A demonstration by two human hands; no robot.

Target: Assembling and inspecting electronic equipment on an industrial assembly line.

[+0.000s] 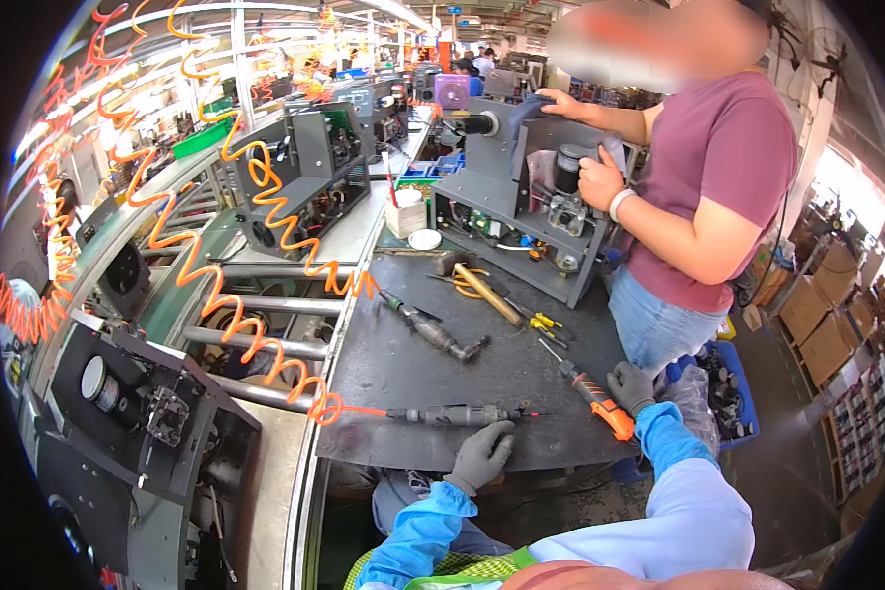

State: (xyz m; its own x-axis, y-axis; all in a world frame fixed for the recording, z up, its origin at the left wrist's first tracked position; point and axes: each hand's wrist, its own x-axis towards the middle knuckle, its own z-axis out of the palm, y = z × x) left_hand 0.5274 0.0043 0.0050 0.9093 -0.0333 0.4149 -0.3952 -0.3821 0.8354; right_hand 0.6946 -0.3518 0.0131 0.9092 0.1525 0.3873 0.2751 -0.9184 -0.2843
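Left of the orange driver [592, 395], my left hand [481, 457] bends loosely, empty. Beside it, my right hand [631, 386] curls; can't tell its hold. Best grip the handle [615, 422].

Co-worker's head [723, 39] just a blur

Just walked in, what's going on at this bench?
The wearer's gloved left hand is at the near edge of the black mat, close to a straight air tool. The gloved right hand is beside an orange-and-black driver; contact is unclear. An angled air tool and hammer lie farther back. A co-worker has hands at the open gray machine.
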